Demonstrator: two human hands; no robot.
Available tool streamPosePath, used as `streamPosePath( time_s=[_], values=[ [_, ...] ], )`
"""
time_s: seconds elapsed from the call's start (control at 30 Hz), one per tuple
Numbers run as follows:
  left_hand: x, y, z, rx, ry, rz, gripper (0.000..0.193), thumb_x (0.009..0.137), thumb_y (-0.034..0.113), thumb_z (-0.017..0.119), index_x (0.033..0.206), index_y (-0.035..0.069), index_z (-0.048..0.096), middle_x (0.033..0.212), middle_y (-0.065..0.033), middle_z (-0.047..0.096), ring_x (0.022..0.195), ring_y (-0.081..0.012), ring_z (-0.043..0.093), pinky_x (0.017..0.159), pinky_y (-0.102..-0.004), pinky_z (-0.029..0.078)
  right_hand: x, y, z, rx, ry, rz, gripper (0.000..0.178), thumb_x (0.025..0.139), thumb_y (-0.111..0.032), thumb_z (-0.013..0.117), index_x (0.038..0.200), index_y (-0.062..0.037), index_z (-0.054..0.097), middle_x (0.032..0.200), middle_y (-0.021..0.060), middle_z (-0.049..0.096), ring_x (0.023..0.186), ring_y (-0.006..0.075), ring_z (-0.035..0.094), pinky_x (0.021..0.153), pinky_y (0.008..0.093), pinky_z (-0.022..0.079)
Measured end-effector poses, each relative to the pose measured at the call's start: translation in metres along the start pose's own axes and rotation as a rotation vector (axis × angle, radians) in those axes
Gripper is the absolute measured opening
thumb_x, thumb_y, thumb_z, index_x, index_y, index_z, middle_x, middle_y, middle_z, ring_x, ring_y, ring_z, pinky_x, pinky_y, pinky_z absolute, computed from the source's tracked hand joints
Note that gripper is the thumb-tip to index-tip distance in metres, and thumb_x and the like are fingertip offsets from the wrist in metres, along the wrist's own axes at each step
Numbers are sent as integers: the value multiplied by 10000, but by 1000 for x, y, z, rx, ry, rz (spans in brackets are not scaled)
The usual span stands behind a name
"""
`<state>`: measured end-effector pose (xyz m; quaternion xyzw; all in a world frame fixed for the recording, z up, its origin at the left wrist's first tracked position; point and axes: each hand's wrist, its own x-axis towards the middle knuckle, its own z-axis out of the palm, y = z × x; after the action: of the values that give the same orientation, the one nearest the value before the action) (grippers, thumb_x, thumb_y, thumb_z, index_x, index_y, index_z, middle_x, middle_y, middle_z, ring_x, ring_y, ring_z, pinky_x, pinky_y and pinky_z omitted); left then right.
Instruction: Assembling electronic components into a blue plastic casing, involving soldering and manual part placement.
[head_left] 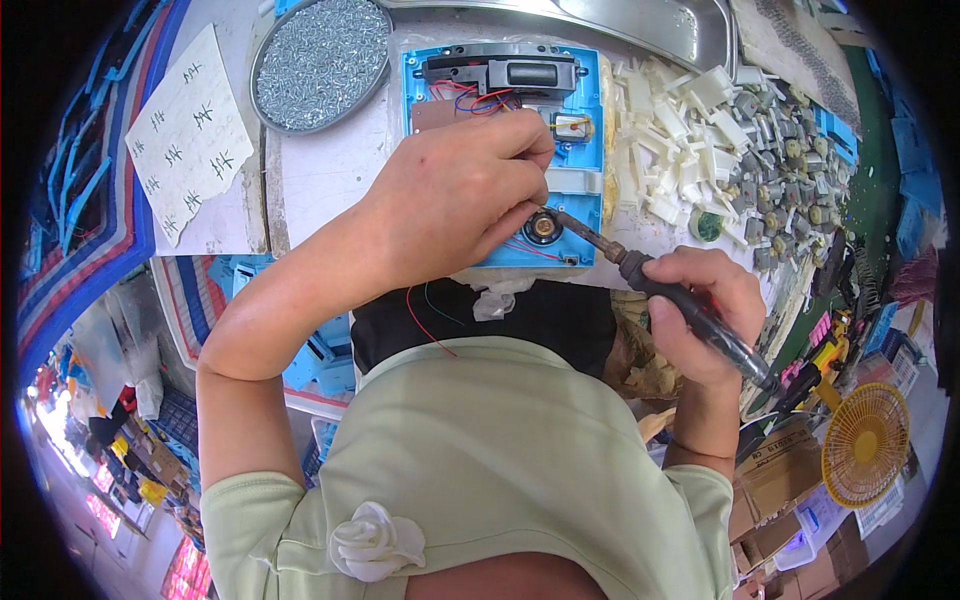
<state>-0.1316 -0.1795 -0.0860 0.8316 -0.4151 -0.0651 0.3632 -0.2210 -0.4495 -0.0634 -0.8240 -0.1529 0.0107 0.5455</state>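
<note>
A light blue plastic casing (588,225) lies face up on the table in front of me. It holds a long black part (530,75), red and blue wires (484,97), a small motor-like part (572,127) and a round black-rimmed speaker (543,228). My left hand (465,180) is over the casing, fingertips pinched together just above the speaker; what they grip is hidden. In my right hand (708,305) is a soldering iron (690,305), its tip close to the left fingertips. Red and green wires (418,318) hang over the casing's near side.
A round tray of small screws (322,65) stands at the back left, beside a torn marked paper (190,135). White plastic pieces (680,120) and small grey motors (785,165) are heaped to the right. A metal tray (650,25) lies behind; a yellow fan (865,445) stands lower right.
</note>
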Motion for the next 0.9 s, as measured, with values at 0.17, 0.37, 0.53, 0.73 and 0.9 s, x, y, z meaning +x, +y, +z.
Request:
streamPosePath(
  time_s=[0.17,0.37,0.53,0.73,0.9],
  values=[
    [-1,0,1,-10,-8,-16,169,748,3,775,871,51,669,978,-66,629,879,-270,674,724,-361,543,8,-17,4,-203,-75,-176,286,717,-3,760,996,-55,732,655,54,605,522,216,575,495,325,462],
    [-1,0,1,-13,-1,-14,163,748,5,774,866,49,670,979,-66,631,879,-267,676,729,-363,546,5,-19,6,-193,-67,-183,222,793,-88,765,986,-2,697,592,64,546,478,203,523,463,324,396],
    [0,1,-1,-5,-13,-16,160,751,8,773,869,50,673,983,-65,630,884,-268,676,733,-365,546,-1,-14,-2,-160,-9,-181,248,802,-111,770,990,30,693,587,51,528,474,166,483,458,303,344],
    [-1,-1,0,-3,-12,-1,161,754,15,776,877,52,680,987,-68,626,887,-273,672,734,-369,542,-1,-21,-13,-166,-35,-111,279,798,-37,788,1061,-24,698,651,77,628,492,204,550,474,322,425],
    [-2,1,0,4,-5,1,175,753,20,784,894,57,688,978,-69,626,875,-275,667,724,-372,540,0,-23,-14,-166,-21,-131,282,804,-37,788,1070,-21,696,652,77,629,497,205,556,474,318,425]
  ],
)
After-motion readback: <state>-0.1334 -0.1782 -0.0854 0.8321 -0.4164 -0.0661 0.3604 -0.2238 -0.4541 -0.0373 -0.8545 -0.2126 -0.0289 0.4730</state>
